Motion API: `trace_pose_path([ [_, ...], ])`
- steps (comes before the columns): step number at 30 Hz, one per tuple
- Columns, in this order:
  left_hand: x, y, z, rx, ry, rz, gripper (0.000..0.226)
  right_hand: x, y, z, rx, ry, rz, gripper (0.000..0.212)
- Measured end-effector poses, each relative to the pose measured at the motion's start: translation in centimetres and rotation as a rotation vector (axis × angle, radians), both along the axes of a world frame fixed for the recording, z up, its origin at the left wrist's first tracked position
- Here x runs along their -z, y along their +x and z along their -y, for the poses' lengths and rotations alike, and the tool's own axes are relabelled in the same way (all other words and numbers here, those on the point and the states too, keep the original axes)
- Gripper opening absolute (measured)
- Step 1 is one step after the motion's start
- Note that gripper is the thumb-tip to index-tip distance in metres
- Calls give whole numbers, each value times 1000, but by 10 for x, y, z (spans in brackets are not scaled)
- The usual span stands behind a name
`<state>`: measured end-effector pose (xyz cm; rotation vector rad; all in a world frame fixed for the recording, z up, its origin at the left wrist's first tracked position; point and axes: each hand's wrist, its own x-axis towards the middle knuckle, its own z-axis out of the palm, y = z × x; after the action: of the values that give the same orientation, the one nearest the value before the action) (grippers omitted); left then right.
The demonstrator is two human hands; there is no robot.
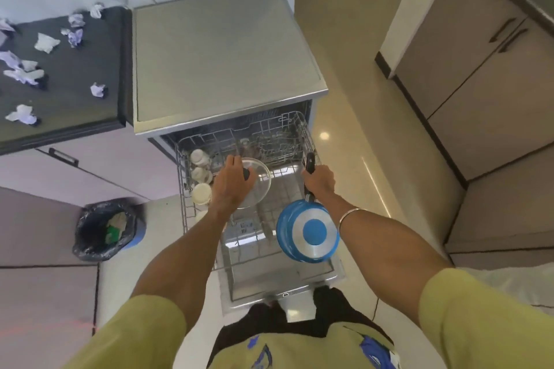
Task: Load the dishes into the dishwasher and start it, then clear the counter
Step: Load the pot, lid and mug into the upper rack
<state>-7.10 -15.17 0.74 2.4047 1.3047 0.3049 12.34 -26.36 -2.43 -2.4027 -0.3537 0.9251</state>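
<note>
The dishwasher [221, 63] stands open with its wire rack [287, 141] pulled out over the lowered door. My left hand [230, 183] grips the black knob of a glass lid [260, 186] above the rack. My right hand [319, 181] holds the black handle of a blue saucepan [307, 231], turned bottom-up toward me over the rack's right side. Several white cups [199, 175] sit along the rack's left edge.
A dark counter [75, 75] at the left carries several crumpled paper scraps [46, 42]. A bin lined with a black bag [105, 228] stands on the floor left of the dishwasher door. Cabinets [479, 75] line the right side across a glossy floor.
</note>
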Motion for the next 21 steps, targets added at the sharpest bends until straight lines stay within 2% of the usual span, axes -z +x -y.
trace_pose_path([
  [6,25,23,-14,-102,-21,-3,30,33,11,-32,-33,28,-18,36],
  [14,62,50,-25,-262,-51,-31,29,85,30,-55,61,20,-82,34],
  [21,108,63,-17,-220,-108,-38,29,136,22,-63,127,36,-105,29],
])
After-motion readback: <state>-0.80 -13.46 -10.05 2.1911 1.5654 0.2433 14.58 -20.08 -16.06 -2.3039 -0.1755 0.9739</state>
